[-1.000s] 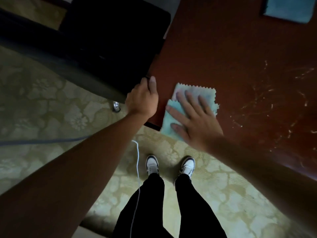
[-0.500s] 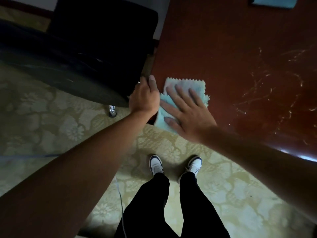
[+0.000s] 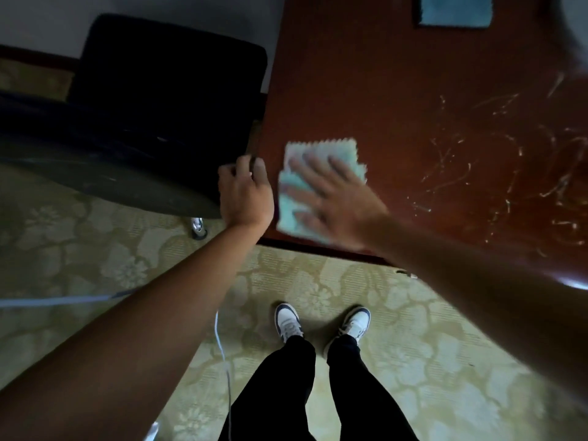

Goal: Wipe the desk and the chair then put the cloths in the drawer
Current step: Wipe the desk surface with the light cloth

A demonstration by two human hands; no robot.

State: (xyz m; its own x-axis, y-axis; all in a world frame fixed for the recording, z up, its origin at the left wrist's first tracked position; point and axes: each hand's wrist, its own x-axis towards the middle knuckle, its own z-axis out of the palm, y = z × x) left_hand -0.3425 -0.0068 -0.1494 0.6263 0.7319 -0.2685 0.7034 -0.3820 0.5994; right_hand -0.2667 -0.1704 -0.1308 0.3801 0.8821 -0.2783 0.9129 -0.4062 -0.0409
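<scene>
Head view: right hand [image 3: 337,202] lies flat, fingers spread, pressing a pale cloth [image 3: 321,157] onto the desk [image 3: 397,100] near its corner; left hand [image 3: 246,192] curls over the desk edge beside the chair [image 3: 159,100]; a blue cloth [image 3: 455,9] lies far back.

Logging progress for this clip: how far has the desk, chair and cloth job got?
Early stage. Done: nothing clearly finished; pale streaks remain on the desk. In hand: the right hand presses the light green cloth flat near the desk's corner, while the left hand grips its edge. Left: the black chair, then storing both cloths, including the blue cloth. No drawer shows.
</scene>
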